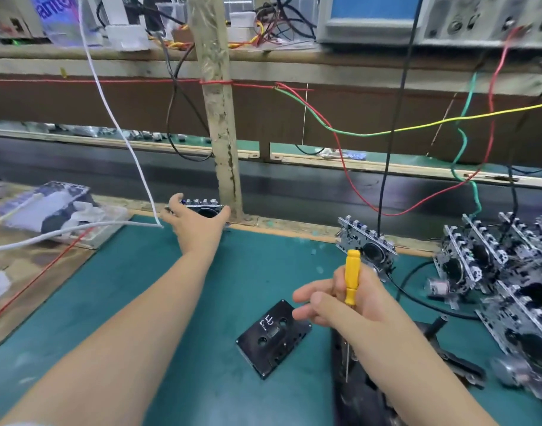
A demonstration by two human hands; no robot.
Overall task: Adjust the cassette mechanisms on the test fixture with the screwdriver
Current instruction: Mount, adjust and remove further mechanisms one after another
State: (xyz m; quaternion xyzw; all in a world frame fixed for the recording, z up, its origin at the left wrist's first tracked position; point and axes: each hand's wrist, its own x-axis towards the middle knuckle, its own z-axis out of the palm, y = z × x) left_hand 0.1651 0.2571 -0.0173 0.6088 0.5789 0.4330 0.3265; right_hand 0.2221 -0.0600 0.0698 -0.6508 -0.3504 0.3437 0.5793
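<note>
Nearest the camera, the right hand [352,299] grips the screwdriver [351,279] by its yellow handle, three fingers [306,312] curled round it, the forefinger straighter; the handle stands upright and the thin shaft points down toward a dark object at the near edge, possibly the test fixture, though this cannot be confirmed. Just left of that hand, a black cassette [274,338] lies flat on the green worktop [134,302], apart from the fingers. Beyond the right hand, one cassette mechanism [366,245] stands tilted, with a cluster of further mechanisms [503,278] to its right. At the far edge of the mat, the left hand [199,222] is stretched out, fingers and thumb spread round another mechanism [203,207] beside the wooden post [222,149]; whether it grips it already or is only closing on it cannot be told. Judgement: the step in hand is fetching a unit, not adjusting; no screw is engaged. The next move calls for a firm hold on that unit, carrying it near to the fixture, then seating the screwdriver tip squarely.
</note>
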